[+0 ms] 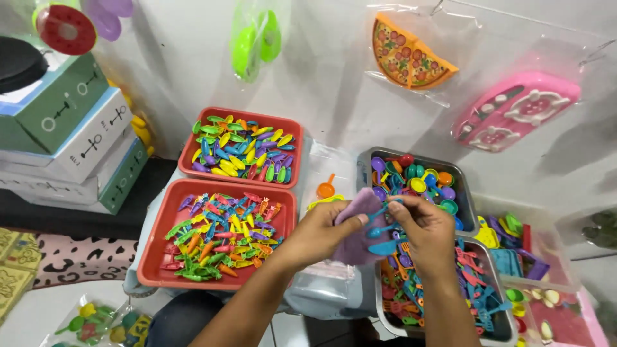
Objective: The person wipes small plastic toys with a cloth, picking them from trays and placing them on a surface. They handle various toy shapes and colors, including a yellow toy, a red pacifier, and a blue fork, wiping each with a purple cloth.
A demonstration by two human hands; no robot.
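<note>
My left hand (319, 232) grips a purple toy plate (355, 239) by its edge, just above a clear plastic bag (321, 289). My right hand (427, 235) pinches small blue toy utensils (384, 234) against that plate. Both hands meet in the middle, over the gap between the trays. Beneath my right hand sits a metal tray of toy forks and knives (485, 302). Behind it stands a metal tray of coloured toy spoons and bowls (418, 181).
Two red trays lie at left: the near red tray (154, 270) holds toy carrots and vegetables, the far red tray (186, 164) coloured leaf-shaped pieces. Stacked boxes (71, 141) stand far left. Bagged toys hang on the wall, including a pizza (408, 54) and a pink stove (514, 109).
</note>
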